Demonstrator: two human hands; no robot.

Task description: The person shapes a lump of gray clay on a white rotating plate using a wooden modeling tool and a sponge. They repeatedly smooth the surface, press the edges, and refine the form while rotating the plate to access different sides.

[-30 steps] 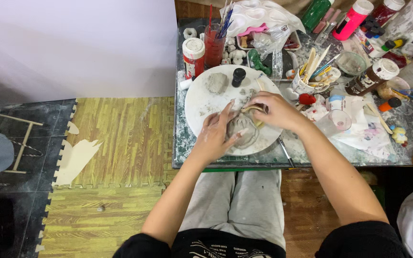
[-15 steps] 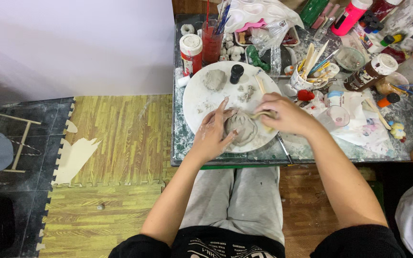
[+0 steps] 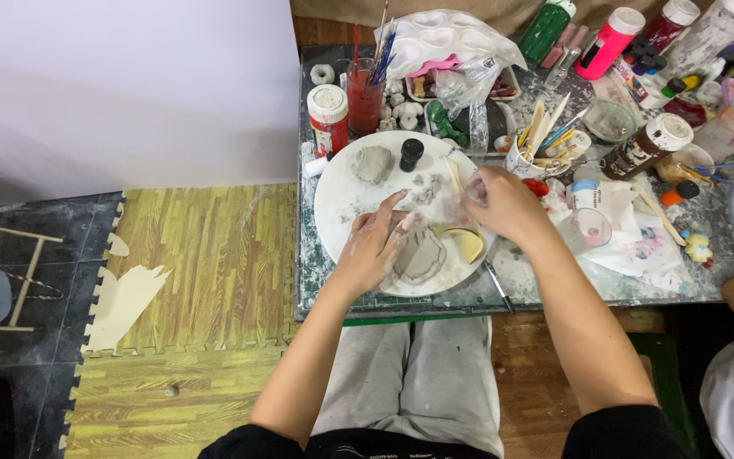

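While the left hand (image 3: 377, 246) lies flat with its fingers spread over the near part of the round white board (image 3: 337, 204), its fingertips touch the upper left edge of a flattened grey clay slab (image 3: 420, 257) that sits close to the board's near edge. That hand grips nothing; it only steadies the slab. The right hand (image 3: 503, 204) is over the board's right edge, its fingers curled in; they seem to pinch a small bit of clay, but what they hold cannot be told for sure. Just right of the slab lies a yellow wedge-shaped sponge (image 3: 467, 242), touching or nearly touching it.

Judging by how things lie, the work is partway along: the slab is already pressed flat and has a rough outline with a faint inner line, yet its edges are uneven and nothing is built up on it. A grey clay lump (image 3: 372, 163) waits unshaped near the board's far edge, with a small black bottle (image 3: 411, 153) beside it and loose clay crumbs (image 3: 425, 189) between lump and slab. So material remains to be used.

Paint bottles stand along the table's (image 3: 545, 285) far edge, and a cup of wooden tools (image 3: 530, 153) stands just beyond the board's right edge.
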